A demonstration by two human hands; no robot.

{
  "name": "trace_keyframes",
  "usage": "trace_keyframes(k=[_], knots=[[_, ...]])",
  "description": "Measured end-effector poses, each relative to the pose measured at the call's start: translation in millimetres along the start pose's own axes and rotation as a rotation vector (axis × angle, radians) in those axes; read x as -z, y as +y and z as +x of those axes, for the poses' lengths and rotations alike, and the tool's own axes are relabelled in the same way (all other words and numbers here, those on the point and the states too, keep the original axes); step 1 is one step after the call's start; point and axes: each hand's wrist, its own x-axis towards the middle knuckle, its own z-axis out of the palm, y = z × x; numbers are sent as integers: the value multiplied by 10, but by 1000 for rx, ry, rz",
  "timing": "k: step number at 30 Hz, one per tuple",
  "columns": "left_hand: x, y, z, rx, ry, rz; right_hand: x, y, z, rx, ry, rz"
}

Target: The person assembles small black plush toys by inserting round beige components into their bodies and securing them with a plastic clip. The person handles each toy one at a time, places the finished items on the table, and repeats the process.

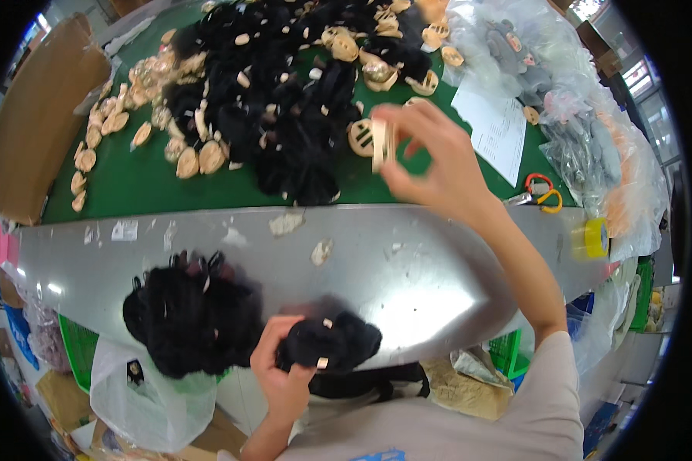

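Note:
My left hand (278, 365) is closed around a black fluffy plush piece (338, 342) with small pale bits on it, held near my body at the table's front edge. Raised over the green surface, my right hand (436, 154) pinches a beige slotted plastic disc (379, 146), seen nearly edge-on and a little blurred. Just behind that disc lies another round beige slotted piece (360, 138). To the left of my left hand, a heap of black fluffy pieces (196, 319) rests on the grey metal ledge.
A large black fluffy pile (292, 115) covers the middle of the green surface (154, 188). Loose beige parts (115, 123) lie to its left. Scissors (542, 194), a printed sheet (494, 131), yellow tape (596, 237) and plastic bags (584, 138) lie right. Cardboard (38, 115) stands left.

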Motion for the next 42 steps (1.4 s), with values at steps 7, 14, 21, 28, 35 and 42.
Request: trace_keyframes(k=[7, 14, 21, 28, 35, 42], knots=[[45, 146, -144, -170, -263, 82, 237, -1331, -824, 168, -460, 325], [97, 292, -406, -193, -195, 110, 307, -1554, -909, 269, -551, 369], [138, 222, -506, -294, -193, 149, 242, -1589, -1064, 233, -529, 394], [34, 276, -510, -544, -218, 396, 238, -1530, -1163, 190, -426, 416], [-73, 44, -591, -524, -78, 97, -209, -1723, -1083, 106, 184, 379], [-124, 248, -583, -390, 5, 129, -403, -1846, -1229, -206, 160, 819]])
